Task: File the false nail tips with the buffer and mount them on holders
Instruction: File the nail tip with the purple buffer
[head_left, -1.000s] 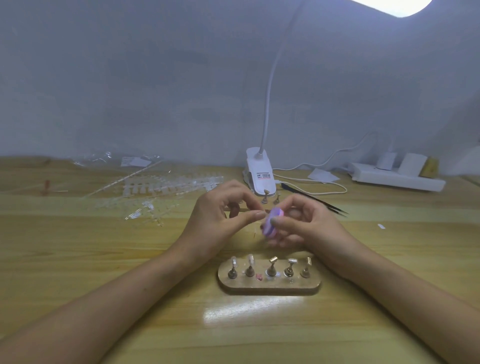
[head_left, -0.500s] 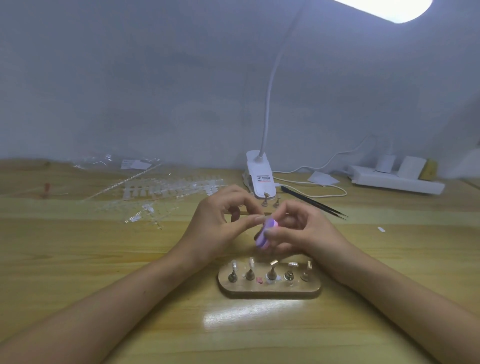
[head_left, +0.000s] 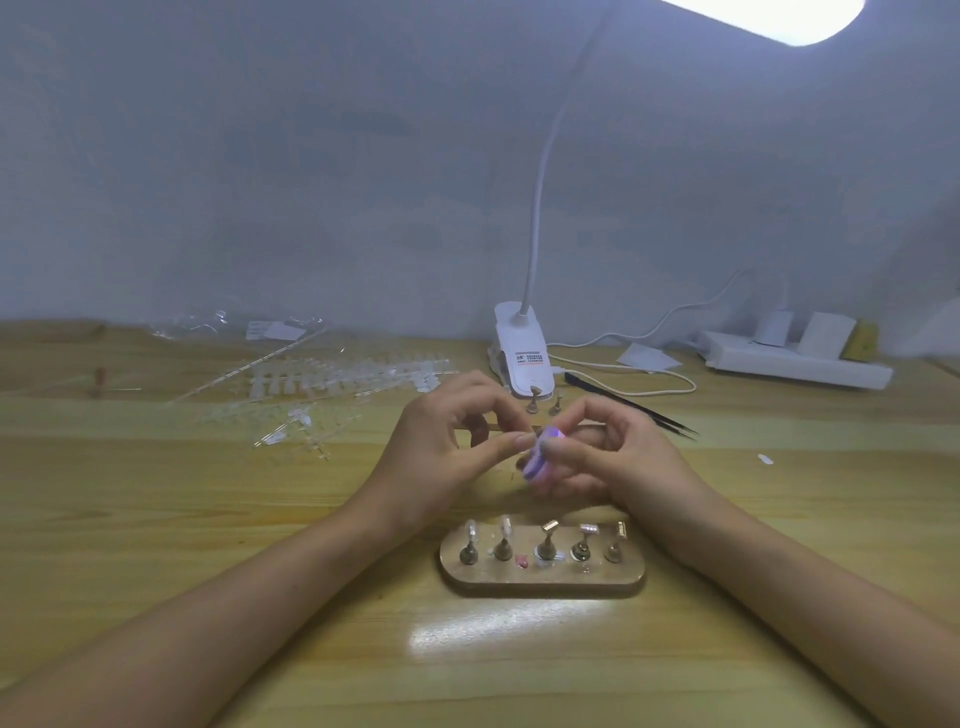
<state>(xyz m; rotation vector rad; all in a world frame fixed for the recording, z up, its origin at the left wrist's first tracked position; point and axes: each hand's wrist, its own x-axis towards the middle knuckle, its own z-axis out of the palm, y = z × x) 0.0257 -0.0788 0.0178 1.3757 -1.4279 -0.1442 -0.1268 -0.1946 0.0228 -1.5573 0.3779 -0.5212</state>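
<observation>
My right hand (head_left: 608, 457) grips a small purple buffer block (head_left: 537, 462) above the table. My left hand (head_left: 447, 452) pinches something tiny against the buffer between thumb and forefinger; the nail tip itself is too small to make out. Below both hands a wooden base (head_left: 543, 579) carries a row of metal holders (head_left: 545, 545). The two leftmost holders bear pale nail tips (head_left: 471, 530). Two loose holders (head_left: 543, 404) stand near the lamp clamp.
Clear plastic sprues with several nail tips (head_left: 332, 384) lie scattered at the left rear. A white clip lamp (head_left: 522, 353) stands behind the hands, black tweezers (head_left: 631, 405) to its right, and a white power strip (head_left: 789, 364) at the far right. A single loose tip (head_left: 764, 459) lies right.
The buffer in my right hand has slid a little down and up against the left fingertips. Both hands stay together in the same place.
</observation>
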